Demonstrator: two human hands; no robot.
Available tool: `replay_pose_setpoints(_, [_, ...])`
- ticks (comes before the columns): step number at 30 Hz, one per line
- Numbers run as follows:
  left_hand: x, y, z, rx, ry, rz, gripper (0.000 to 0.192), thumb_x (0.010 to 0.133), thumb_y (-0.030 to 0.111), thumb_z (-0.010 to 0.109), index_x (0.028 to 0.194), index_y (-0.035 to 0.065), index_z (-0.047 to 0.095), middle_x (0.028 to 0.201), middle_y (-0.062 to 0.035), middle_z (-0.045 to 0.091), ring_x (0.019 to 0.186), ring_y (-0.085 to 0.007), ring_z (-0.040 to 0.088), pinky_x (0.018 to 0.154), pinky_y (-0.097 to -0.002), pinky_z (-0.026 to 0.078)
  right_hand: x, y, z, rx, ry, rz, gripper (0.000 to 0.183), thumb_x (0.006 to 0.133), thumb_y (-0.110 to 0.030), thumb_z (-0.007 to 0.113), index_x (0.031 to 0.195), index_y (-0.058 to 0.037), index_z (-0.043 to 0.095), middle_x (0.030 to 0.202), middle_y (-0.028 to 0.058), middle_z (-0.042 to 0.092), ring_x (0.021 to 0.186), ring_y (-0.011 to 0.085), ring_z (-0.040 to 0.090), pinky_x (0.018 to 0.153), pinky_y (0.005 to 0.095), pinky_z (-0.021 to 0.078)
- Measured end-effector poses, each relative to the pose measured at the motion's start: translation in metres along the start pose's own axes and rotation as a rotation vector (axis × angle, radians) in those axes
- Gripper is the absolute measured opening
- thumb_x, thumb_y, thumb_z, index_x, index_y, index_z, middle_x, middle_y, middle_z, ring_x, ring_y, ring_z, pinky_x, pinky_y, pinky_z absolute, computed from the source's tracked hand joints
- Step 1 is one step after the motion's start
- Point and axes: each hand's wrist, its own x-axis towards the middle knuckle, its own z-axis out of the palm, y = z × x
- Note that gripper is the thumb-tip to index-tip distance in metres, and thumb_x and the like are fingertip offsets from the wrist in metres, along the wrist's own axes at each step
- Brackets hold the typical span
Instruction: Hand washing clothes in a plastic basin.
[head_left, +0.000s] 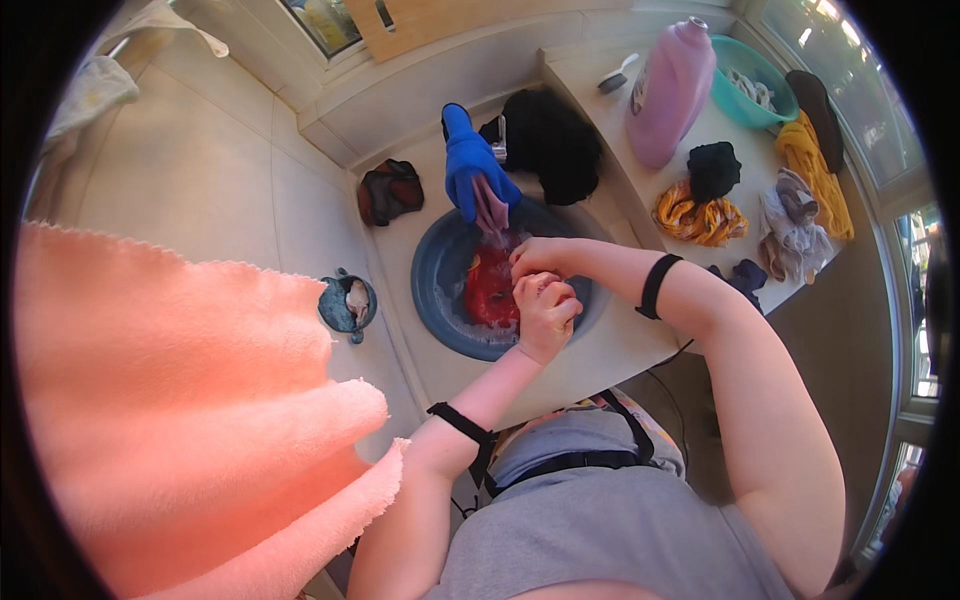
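Observation:
A wet red cloth (491, 296) lies partly in sudsy water in a round blue-grey basin (424, 300). My left hand (547, 309) is clenched over the basin, with a bit of the red fabric showing between its fingers. Just beyond it, touching or nearly so, my right hand (538, 257) has its fingers curled on the same cloth; its fingertips are partly hidden. At the basin's far edge, a blue cloth (472, 161) hangs over the tap (500, 142). A mauve strip of fabric (490, 204) dangles below it towards the water.
Black fabric (559, 146) is heaped behind the basin, with a dark red-and-black cloth (391, 193) at left. A pink towel (172, 390) hangs close on the left. On the right ledge are a detergent bottle (670, 94), a brush (616, 75), a teal bowl (784, 105) and several garments (701, 217).

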Motion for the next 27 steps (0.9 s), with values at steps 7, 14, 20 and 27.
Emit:
replay_pose_setpoints(7, [-0.039, -0.023, 0.028, 0.244, -0.335, 0.163, 0.004, 0.065, 0.014, 0.058, 0.067, 0.0177, 0.058, 0.084, 0.0014, 0.053, 0.092, -0.0232, 0.050, 0.083, -0.0437, 0.037, 0.027, 0.026, 0.029, -0.209, 0.066, 0.339, 0.007, 0.065, -0.008, 0.060, 0.070, -0.0058, 0.065, 0.060, 0.0081, 0.057, 0.061, 0.0229, 0.059, 0.056, 0.0332, 0.0489])
replay_pose_setpoints(14, [-0.070, -0.051, 0.019, -0.062, -0.629, -0.178, 0.009, 0.072, 0.015, 0.058, 0.079, 0.0116, 0.062, 0.100, -0.0068, 0.056, 0.100, -0.0266, 0.048, 0.087, -0.0382, 0.039, 0.036, 0.009, 0.058, -0.210, 0.504, 0.733, 0.019, 0.068, -0.017, 0.060, 0.083, -0.0125, 0.070, 0.085, 0.0109, 0.066, 0.080, 0.0277, 0.064, 0.073, 0.0373, 0.0513])
replay_pose_setpoints(20, [-0.039, -0.076, -0.013, -0.273, -0.119, -0.552, 0.011, 0.075, -0.002, 0.047, 0.071, 0.0010, 0.056, 0.080, -0.0118, 0.057, 0.081, -0.0257, 0.056, 0.078, -0.0330, 0.044, -0.016, 0.001, 0.048, 0.302, 0.965, 0.671, 0.038, 0.071, -0.039, 0.071, 0.086, -0.0047, 0.067, 0.081, 0.0139, 0.066, 0.075, 0.0237, 0.064, 0.071, 0.0333, 0.0500])
replay_pose_setpoints(27, [0.019, -0.042, 0.011, -0.670, -0.019, -0.795, 0.021, 0.091, 0.019, 0.049, 0.106, 0.0071, 0.058, 0.109, -0.0063, 0.058, 0.102, -0.0175, 0.052, 0.082, -0.0296, 0.044, -0.125, -0.052, 0.022, 0.645, 1.326, 0.285, 0.033, 0.077, -0.032, 0.070, 0.067, -0.0031, 0.058, 0.061, 0.0010, 0.055, 0.051, 0.0096, 0.049, 0.044, 0.0274, 0.0393])
